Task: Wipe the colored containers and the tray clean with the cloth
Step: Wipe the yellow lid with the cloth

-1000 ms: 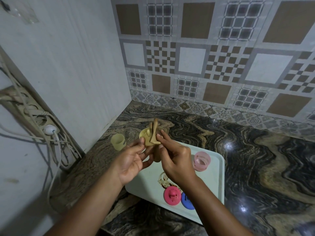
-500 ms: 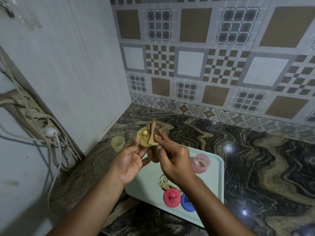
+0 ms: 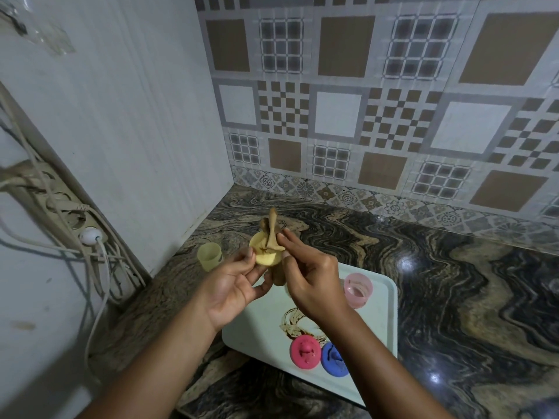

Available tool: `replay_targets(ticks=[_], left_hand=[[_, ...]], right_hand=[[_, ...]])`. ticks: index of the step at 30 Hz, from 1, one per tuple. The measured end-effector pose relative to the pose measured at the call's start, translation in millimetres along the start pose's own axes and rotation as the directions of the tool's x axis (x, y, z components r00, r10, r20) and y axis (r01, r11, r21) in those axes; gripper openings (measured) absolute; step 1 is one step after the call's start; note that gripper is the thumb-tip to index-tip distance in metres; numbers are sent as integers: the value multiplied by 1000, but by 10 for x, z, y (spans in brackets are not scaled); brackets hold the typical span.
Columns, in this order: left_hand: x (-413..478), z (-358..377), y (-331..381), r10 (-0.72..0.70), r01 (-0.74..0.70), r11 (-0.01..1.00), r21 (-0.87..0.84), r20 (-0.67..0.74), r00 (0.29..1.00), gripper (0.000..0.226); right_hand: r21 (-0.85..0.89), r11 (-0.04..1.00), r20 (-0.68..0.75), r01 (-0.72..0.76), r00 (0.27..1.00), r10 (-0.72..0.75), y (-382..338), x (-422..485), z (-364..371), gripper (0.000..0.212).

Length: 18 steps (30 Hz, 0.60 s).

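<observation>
Little has shifted since the earlier frames: both hands hold the same raised pose above the tray's far-left corner. Left hand [image 3: 233, 285]: fingers curled, gripping a yellow lid [image 3: 264, 251] by its edge. Right hand [image 3: 311, 281]: fingertips pinched on a tan cloth [image 3: 272, 234], pressed against the lid's face. Yellow cup [image 3: 209, 256]: on the marbled counter [image 3: 453, 297], left of the tray. White tray [image 3: 381, 334]: bears a pink cup [image 3: 357, 290], pink lid [image 3: 305, 352], blue lid [image 3: 332, 359], and what looks like a brown smear [image 3: 295, 323].
</observation>
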<state>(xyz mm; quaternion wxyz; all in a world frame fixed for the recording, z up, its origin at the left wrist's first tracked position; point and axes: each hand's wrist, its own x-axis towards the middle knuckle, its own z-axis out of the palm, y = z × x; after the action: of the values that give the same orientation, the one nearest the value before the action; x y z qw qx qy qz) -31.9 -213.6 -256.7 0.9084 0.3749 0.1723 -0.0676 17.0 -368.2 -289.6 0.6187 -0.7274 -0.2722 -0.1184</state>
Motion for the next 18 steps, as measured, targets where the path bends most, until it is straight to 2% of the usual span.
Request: replay_targets(ticks=[2, 5, 8, 12, 18], left_hand=[[0, 20, -36, 30, -30, 997, -69, -5, 1000, 18], [-25, 46, -57, 14, -13, 998, -65, 13, 1000, 24], [-59, 65, -19, -45, 45, 998, 38, -13, 999, 27], [-68, 67, -15, -60, 61, 988, 142, -5, 998, 12], [20, 76, -58, 69, -68, 998, 6, -45, 997, 19]], right_hand=[[6, 1000, -20, 31, 999, -30, 5, -42, 32, 35], [5, 1000, -29, 8, 1000, -8, 28, -85, 3, 33], [-12, 1000, -20, -28, 999, 28, 41, -57, -70, 34], [-19, 999, -41, -36, 999, 35, 20, 14, -130, 34], [-40, 998, -36, 41, 998, -42, 8, -79, -49, 33]])
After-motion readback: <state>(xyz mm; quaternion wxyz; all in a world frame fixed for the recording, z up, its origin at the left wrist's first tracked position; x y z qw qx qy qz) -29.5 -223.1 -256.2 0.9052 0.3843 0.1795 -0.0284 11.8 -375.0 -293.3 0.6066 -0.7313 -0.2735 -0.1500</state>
